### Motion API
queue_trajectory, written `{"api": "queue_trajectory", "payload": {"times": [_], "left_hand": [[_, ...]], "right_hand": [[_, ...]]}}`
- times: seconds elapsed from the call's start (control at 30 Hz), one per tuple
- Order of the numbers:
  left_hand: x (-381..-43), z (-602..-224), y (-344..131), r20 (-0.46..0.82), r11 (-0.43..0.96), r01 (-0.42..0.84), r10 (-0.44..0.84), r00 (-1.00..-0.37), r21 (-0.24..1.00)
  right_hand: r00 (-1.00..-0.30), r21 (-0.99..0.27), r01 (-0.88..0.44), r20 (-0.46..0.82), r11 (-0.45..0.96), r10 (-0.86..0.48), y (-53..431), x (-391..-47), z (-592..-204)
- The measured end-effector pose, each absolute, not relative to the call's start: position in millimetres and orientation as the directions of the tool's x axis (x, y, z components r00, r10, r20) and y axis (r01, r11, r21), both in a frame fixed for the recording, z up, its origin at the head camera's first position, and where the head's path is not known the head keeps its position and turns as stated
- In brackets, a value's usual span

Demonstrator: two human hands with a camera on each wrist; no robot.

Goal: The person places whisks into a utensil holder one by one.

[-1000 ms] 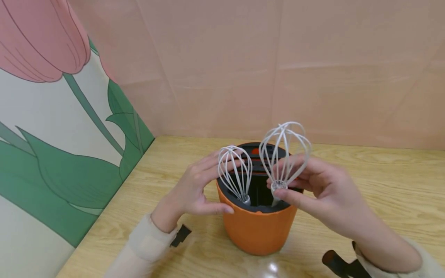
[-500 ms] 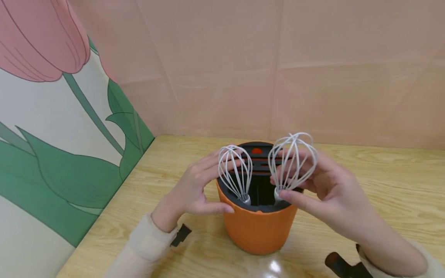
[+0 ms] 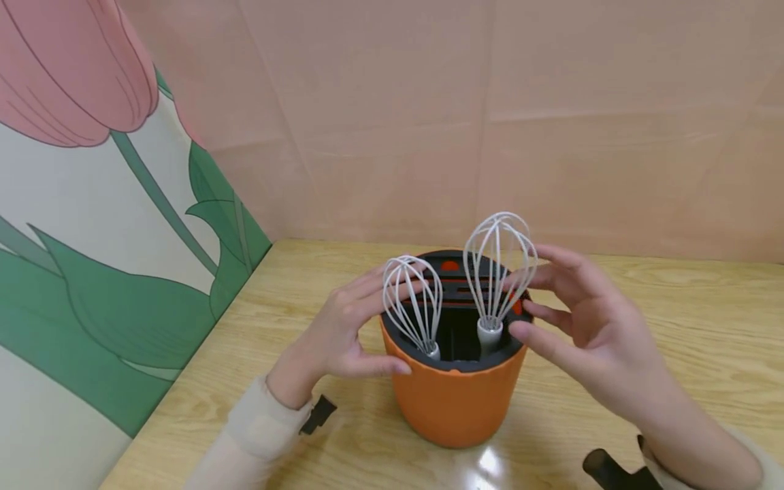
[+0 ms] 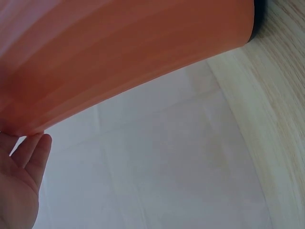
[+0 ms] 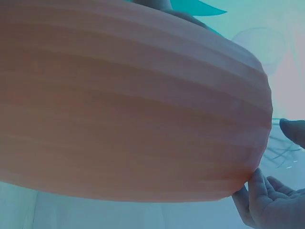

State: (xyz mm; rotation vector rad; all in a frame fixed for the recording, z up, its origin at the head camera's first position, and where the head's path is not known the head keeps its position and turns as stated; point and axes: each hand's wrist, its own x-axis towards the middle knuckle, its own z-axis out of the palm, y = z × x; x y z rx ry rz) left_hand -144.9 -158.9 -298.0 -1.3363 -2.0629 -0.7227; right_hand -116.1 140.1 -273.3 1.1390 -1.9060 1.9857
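An orange utensil holder (image 3: 456, 405) with a black slotted top stands upright on the table. Two whisks have their wire heads up and their handles down inside its front compartment: a smaller whisk (image 3: 429, 338) at left and a taller whisk (image 3: 490, 333) at right. My left hand (image 3: 349, 333) holds the holder's left side, thumb in front and fingers along the rim behind the smaller whisk. At the right rim is my right hand (image 3: 603, 340), fingers spread and thumb apart from the taller whisk. In the right wrist view its fingertips (image 5: 257, 183) meet the orange wall.
The wood-grain table (image 3: 692, 320) extends on both sides of the holder. Behind it rises a creased pinkish backdrop (image 3: 490, 129); a panel with a printed tulip (image 3: 92, 68) stands at left. Dark wrist mounts (image 3: 318, 415) are strapped near both cuffs.
My right hand has let go of the taller whisk and drawn back to the right, fingers spreading. The whisk now stands by itself in the holder. My left hand has stayed put.
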Motion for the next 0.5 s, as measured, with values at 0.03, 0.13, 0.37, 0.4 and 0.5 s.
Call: {"api": "queue_trajectory", "payload": {"times": [0.03, 0.13, 0.37, 0.4, 0.5], "left_hand": [[-145, -298, -159, 0.710, 0.351, 0.927, 0.619, -0.336, 0.133], [-146, -299, -160, 0.703, 0.353, 0.926, 0.624, -0.341, 0.135], [-140, -297, -170, 0.599, 0.415, 0.888, 0.666, -0.444, 0.197], [-139, -297, -173, 0.577, 0.436, 0.875, 0.668, -0.470, 0.208], [-138, -299, -184, 0.520, 0.513, 0.825, 0.650, -0.554, 0.238]], "right_hand": [[-0.710, -0.794, -0.586, 0.598, -0.160, -0.372, 141, -116, -273], [-0.747, -0.818, -0.564, 0.564, -0.113, -0.353, 145, -116, -273], [-0.757, -0.804, -0.594, 0.574, -0.037, -0.312, 163, -121, -281], [-0.754, -0.795, -0.606, 0.584, -0.024, -0.300, 168, -122, -283], [-0.781, -0.769, -0.618, 0.575, 0.163, -0.243, 182, -124, -287]]}}
